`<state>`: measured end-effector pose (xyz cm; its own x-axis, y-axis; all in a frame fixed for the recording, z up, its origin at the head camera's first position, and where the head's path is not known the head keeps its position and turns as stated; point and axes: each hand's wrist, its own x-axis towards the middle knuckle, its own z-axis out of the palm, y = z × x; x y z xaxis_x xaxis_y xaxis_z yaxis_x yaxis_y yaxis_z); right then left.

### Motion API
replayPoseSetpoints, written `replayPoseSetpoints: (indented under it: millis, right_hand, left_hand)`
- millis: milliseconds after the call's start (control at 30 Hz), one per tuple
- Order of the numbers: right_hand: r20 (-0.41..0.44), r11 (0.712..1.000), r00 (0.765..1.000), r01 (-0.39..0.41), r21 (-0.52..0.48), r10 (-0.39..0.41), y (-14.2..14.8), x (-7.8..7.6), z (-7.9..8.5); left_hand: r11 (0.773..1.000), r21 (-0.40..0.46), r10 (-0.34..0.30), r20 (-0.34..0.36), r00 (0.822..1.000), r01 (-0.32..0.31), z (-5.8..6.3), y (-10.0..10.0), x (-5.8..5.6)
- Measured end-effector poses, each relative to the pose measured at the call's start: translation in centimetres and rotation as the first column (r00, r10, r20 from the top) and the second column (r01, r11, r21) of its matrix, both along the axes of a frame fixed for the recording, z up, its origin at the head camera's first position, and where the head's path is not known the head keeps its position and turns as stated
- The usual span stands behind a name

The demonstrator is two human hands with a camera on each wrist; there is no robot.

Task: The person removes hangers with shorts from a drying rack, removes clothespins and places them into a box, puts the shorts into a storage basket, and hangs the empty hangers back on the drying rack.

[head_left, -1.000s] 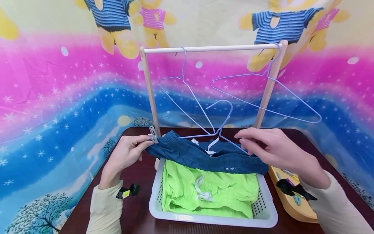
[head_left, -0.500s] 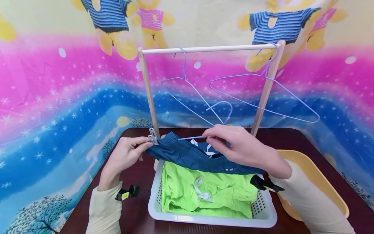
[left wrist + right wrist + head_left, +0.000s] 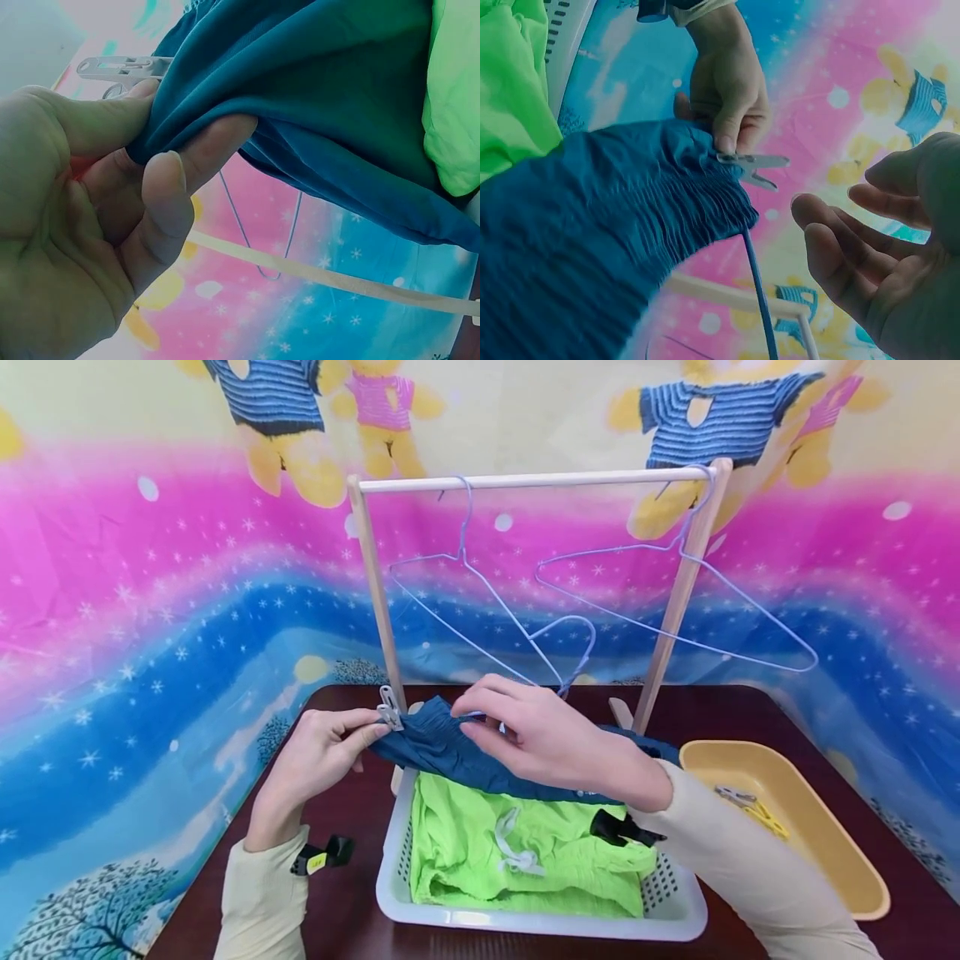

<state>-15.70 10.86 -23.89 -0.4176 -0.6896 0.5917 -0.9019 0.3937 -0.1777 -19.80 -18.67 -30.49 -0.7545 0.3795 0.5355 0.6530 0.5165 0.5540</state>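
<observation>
My left hand (image 3: pixel 322 752) pinches the corner of dark blue shorts (image 3: pixel 457 758), close to a grey clothespin (image 3: pixel 388 713) clipped at the waistband's end. In the left wrist view the fabric (image 3: pixel 300 82) folds between thumb and fingers. A lilac wire hanger (image 3: pixel 585 635) sits in the shorts, its hook rising above them; my right arm hides part of it. My right hand (image 3: pixel 540 735) hovers over the waistband, fingers loosely bent. The right wrist view shows that hand (image 3: pixel 892 247) holding nothing, apart from the clothespin (image 3: pixel 754 162).
Below the shorts stands a white basket (image 3: pixel 540 922) with a lime green garment (image 3: pixel 525 868) inside. To the right is a yellow tray (image 3: pixel 873 906) with a few clothespins (image 3: pixel 738 795). Behind, a wooden rack (image 3: pixel 525 482) bears two lilac hangers (image 3: pixel 678 547).
My right hand has moved left across the shorts, from their right end toward the clipped left corner. My left hand keeps its pinch on the same corner.
</observation>
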Motion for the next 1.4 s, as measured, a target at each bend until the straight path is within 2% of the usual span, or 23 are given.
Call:
replayPoseSetpoints:
  millis: [200,433,667,967,1200,1400]
  right_hand:
    - [-0.008,1.0,1.0,-0.021,-0.014,0.021,-2.2,-0.7,-0.2]
    - [0.034,0.998,0.999,-0.026,-0.056,0.028,-4.3,-1.4,-0.3]
    - [0.077,0.999,0.997,-0.025,-0.045,0.028,-5.5,-1.6,-0.3]
    - [0.094,1.0,0.996,0.005,0.009,-0.006,-6.4,-1.7,-0.6]
    - [0.042,1.0,0.999,-0.019,-0.011,0.019,-6.8,-1.7,-0.7]
    - [-0.015,0.998,0.999,-0.034,-0.051,0.033,-6.9,-1.7,-0.9]
  left_hand:
    - [1.0,0.002,-0.006,0.017,1.0,0.006,0.2,0.0,0.1]
    - [1.0,0.0,-0.008,0.005,1.0,0.008,0.4,0.1,0.3]
    - [1.0,0.004,-0.024,-0.005,1.0,0.024,0.4,0.2,0.3]
    - [0.999,0.005,-0.054,-0.033,0.998,0.054,0.5,0.3,0.6]
    - [0.997,0.001,-0.081,-0.089,0.993,0.081,0.4,0.4,0.6]
    - [0.997,0.004,-0.081,-0.08,0.993,0.082,0.4,0.6,0.8]
